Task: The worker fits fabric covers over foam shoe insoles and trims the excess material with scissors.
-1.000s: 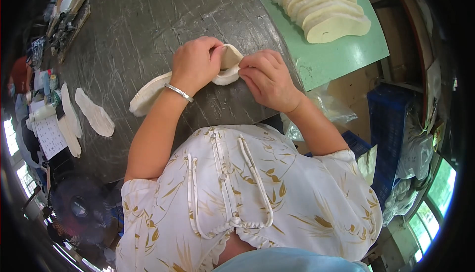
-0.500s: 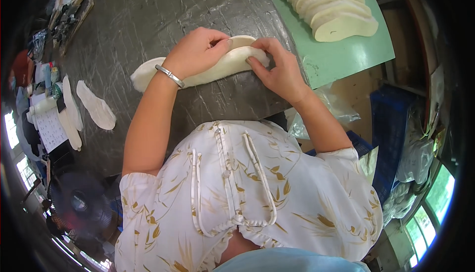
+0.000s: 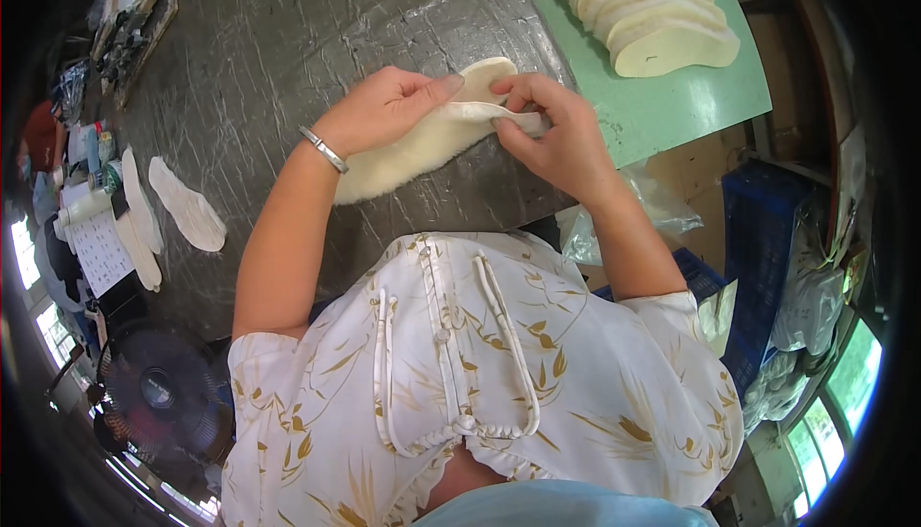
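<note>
A cream fleecy insole (image 3: 408, 164) is held just above the dark table, its fluffy face toward me. My left hand (image 3: 386, 110) grips it from above at the middle, thumb stretched along its upper edge. At the right end, my right hand (image 3: 554, 136) pinches the edge between thumb and fingers, where the rim is bent over. Behind this edge rises a paler smooth insole part (image 3: 487, 76); whether it is a second insole or the same one folded, I cannot tell. My left fingertips are hidden behind the material.
A row of overlapping cream insoles (image 3: 672, 52) lies on the green board (image 3: 633, 129) at the right. Loose white insoles (image 3: 187, 203) lie at the left, near a written sheet (image 3: 101, 249). A fan (image 3: 158, 388) stands lower left, a blue crate (image 3: 763, 249) at the right.
The insole has turned so more of its fleecy face shows, and its left end no longer sticks out past my left wrist. Its right edge is bent over. My right hand has shifted slightly right.
</note>
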`<state>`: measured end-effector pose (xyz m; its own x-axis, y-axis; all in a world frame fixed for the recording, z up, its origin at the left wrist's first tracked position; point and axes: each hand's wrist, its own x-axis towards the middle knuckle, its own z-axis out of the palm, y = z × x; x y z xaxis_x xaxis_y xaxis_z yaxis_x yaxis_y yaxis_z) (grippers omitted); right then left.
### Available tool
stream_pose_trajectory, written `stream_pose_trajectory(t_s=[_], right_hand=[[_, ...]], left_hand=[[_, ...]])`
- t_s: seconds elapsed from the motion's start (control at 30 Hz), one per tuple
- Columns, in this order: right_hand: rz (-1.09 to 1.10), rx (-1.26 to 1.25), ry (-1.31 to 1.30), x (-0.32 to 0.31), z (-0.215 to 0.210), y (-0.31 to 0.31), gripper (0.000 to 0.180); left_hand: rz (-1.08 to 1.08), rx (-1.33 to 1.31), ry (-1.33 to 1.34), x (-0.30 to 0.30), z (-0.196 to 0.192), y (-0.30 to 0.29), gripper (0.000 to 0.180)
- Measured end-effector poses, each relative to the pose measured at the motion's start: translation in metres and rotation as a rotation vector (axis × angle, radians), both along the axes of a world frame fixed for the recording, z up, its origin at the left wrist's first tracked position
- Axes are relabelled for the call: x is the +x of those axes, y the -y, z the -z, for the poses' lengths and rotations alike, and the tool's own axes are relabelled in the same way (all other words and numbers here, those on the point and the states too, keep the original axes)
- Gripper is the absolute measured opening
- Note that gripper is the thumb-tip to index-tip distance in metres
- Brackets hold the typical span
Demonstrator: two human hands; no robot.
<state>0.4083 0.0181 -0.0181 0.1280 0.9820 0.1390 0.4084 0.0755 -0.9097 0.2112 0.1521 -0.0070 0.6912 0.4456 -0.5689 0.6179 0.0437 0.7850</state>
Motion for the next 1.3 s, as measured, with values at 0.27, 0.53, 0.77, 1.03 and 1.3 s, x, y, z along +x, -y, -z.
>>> stream_pose_trajectory(t_s=[0.27, 0.53, 0.77, 1.03, 1.3], right_hand=[[-0.1, 0.061, 0.155, 0.007, -0.008, 0.011, 0.024], [-0.206, -0.04, 0.123, 0.004, -0.038, 0.015, 0.04], [-0.157, 0.2, 0.466, -0.004, -0.043, 0.013, 0.023], [-0.097, 0.286, 0.549, -0.002, -0.04, 0.007, 0.014], [-0.009, 0.293, 0.574, -0.005, -0.035, 0.009, 0.015]], left_hand=[[0.1, 0.318, 0.062, -0.017, -0.023, 0.03, 0.036], [0.099, 0.751, 0.095, -0.018, -0.027, 0.06, 0.041], [0.101, 0.885, 0.023, -0.016, -0.034, 0.067, 0.054], [0.169, 0.965, 0.002, -0.007, -0.036, 0.076, 0.057], [0.149, 0.951, 0.02, -0.005, -0.034, 0.07, 0.056]])
